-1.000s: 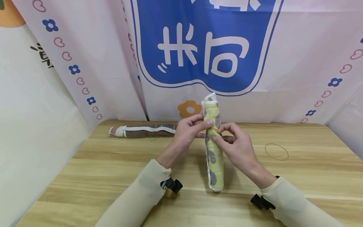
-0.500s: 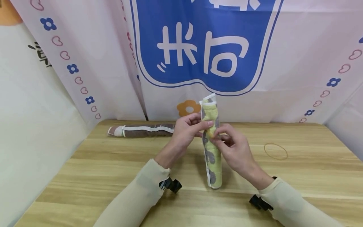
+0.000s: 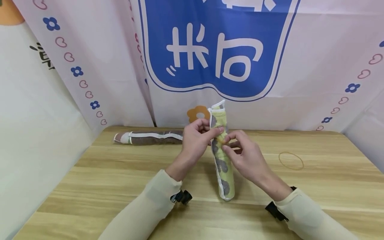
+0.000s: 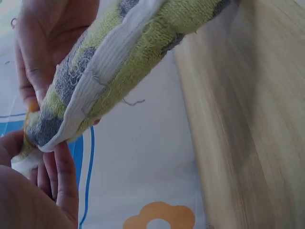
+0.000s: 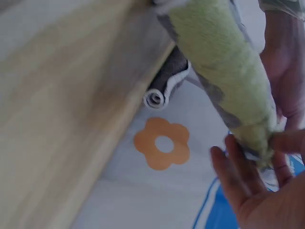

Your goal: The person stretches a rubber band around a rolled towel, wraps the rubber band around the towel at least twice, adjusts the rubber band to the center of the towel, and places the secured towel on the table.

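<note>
A rolled towel (image 3: 223, 166), yellow-green with grey spots and white edging, stands tilted in front of me. My left hand (image 3: 193, 141) grips its upper part, thumb lying across the front. An orange-yellow rubber band (image 4: 27, 129) loops round the roll close to its top end. At that band, the thumb and forefinger of my right hand (image 3: 247, 155) pinch, with the fingertips against the towel. In the right wrist view, the right hand's fingers (image 5: 238, 171) spread beside the roll, and part of the band is hidden there.
A brown rolled towel (image 3: 156, 138) with a white edge lies along the back of the wooden table (image 3: 120, 200), partly behind the left hand. On the right lies a loose rubber band (image 3: 279, 157). A printed cloth backdrop (image 3: 315, 60) hangs behind the table.
The yellow-green roll's top has tilted left and the whole roll has shifted slightly left. My right hand has moved a little left with it, staying at the rubber band.
</note>
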{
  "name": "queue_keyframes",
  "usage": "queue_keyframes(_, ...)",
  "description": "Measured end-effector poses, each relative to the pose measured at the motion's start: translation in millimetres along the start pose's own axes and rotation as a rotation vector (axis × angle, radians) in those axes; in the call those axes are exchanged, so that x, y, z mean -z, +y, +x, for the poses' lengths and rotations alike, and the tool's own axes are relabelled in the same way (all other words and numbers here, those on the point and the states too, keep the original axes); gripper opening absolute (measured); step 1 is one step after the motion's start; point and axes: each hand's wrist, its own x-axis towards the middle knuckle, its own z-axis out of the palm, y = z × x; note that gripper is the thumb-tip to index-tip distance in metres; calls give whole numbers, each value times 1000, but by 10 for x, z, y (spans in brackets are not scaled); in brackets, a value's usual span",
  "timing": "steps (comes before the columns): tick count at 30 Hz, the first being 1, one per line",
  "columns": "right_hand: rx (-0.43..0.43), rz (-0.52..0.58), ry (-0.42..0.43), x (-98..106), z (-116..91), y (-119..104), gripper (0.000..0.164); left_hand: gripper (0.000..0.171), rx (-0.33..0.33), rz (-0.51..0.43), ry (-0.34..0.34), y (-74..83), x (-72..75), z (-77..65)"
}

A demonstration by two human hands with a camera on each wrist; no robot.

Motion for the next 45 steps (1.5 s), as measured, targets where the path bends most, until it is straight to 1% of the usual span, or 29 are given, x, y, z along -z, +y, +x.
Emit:
queue_keyframes(2,-47,-50,-16,7,4,-45,24,25,-17,14,24,2,-5,-20)
queue_keyframes(4,-92,-109,-27,6,-2,-93,33,25,-25,18,27,3,-10,-34)
queue_keyframes(6,-101,-168,-14,6,-6,-125,38,26,-32,25,7,9,-7,-36)
queue_keyframes(7,-96,-184,-4,5,-5,-131,38,27,-30,25,-10,11,-2,-32)
queue_keyframes(9,-70,-182,26,6,3,-126,35,27,-27,18,-55,12,16,-11)
queue_keyframes(11,-47,-120,51,18,12,-103,31,26,-22,-5,-118,2,45,20)
queue_keyframes(12,-51,-71,51,27,17,-92,29,27,-16,-28,-151,-6,61,37)
queue_keyframes(16,-117,126,32,63,31,-56,26,41,22,-125,-291,-29,119,105)
queue_keyframes(18,-135,182,22,73,36,-45,25,45,50,-146,-335,-37,143,128)
queue_keyframes(20,-124,211,13,70,35,-34,23,48,69,-138,-352,-40,157,138)
queue_keyframes(22,-88,217,9,57,29,-23,21,47,81,-119,-341,-43,165,140)
queue_keyframes(24,-44,212,1,34,17,-4,21,44,94,-100,-314,-47,166,129)
queue_keyframes(27,32,168,0,4,-10,20,23,38,104,-88,-280,-57,158,106)
queue_keyframes(30,88,116,15,-7,-22,32,23,33,94,-87,-250,-53,134,93)
queue_keyframes(32,103,90,28,-5,-17,31,23,31,74,-90,-230,-36,111,91)
queue_keyframes(35,72,88,31,2,-14,12,22,30,42,-70,-190,-4,80,77)
queue_keyframes(40,-66,82,10,8,-10,-60,13,30,-8,-2,-76,37,28,26)
queue_keyframes(41,-95,60,3,9,-9,-77,15,29,-16,10,-56,42,16,15)
queue_keyframes(43,-141,2,-12,9,-12,-110,25,29,-26,28,-28,51,-6,-8)
queue_keyframes(45,-154,-78,-16,6,-20,-134,35,29,-31,41,-23,56,-26,-30)
